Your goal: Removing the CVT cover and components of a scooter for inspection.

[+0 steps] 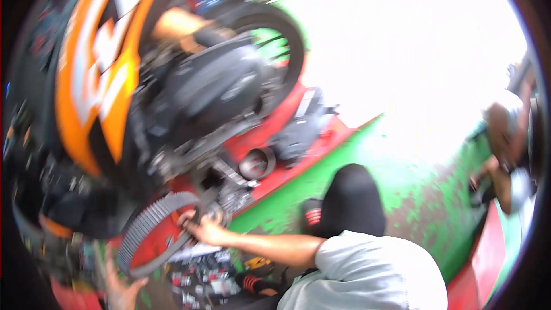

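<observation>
A wide black toothed drive belt [154,224] hangs as a loop at the lower left, ribs facing outward. My right hand [205,229] reaches in from the right, its fingers closed on the belt's right side. My left hand [119,288] is at the belt's lower end, thumb and fingers spread around it; blur hides whether they touch it. Beyond stands an orange and black scooter [97,80] with its dark engine cover [215,80] and rear wheel [295,46]. Metal engine parts [232,195] lie near my right hand.
A round metal ring [256,163] and a black cover piece [301,129] lie on the red platform [275,181]. A tray of small tools [201,278] sits below the belt. My bent knee [353,198] is close by. Another person [508,132] crouches at the far right.
</observation>
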`<state>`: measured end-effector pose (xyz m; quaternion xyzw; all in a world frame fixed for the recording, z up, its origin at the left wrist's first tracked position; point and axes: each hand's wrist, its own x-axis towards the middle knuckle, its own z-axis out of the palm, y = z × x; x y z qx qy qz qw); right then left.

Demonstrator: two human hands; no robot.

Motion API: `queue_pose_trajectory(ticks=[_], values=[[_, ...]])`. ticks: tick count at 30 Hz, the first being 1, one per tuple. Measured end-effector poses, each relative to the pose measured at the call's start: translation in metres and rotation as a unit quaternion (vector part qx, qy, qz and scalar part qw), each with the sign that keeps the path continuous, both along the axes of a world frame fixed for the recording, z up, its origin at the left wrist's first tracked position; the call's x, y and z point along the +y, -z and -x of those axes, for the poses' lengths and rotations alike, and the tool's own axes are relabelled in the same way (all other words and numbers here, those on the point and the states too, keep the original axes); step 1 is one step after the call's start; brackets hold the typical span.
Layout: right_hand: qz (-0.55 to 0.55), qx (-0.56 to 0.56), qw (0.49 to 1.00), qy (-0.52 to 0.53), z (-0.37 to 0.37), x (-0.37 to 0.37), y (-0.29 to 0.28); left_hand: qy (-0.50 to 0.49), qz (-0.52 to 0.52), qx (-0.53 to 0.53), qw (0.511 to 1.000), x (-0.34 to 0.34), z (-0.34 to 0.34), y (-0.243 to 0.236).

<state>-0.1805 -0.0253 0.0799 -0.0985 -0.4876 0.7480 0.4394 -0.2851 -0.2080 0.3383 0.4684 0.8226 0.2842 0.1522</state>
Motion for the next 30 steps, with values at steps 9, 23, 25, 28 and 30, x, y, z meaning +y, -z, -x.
queue_pose_trajectory(ticks=[9, 23, 25, 28, 30], values=[[-0.064, -0.108, 0.980, 0.156, -0.063, 0.033, 0.066, 0.385, -0.008, 0.399, 0.832, 0.093, -0.174, -0.030], [0.147, -0.513, 0.814, 0.230, -0.170, 0.162, 0.167, 0.020, -0.023, 0.219, 0.975, -0.027, 0.048, 0.070], [0.171, -0.565, 0.780, 0.210, -0.167, 0.169, 0.193, -0.045, 0.052, 0.132, 0.989, -0.043, 0.055, 0.072], [0.035, -0.663, 0.692, 0.283, -0.148, 0.188, 0.247, -0.101, 0.157, 0.179, 0.966, -0.045, 0.055, 0.079], [-0.356, -0.662, 0.637, 0.171, -0.152, 0.192, 0.285, -0.079, 0.108, 0.196, 0.971, -0.049, 0.057, 0.101]])
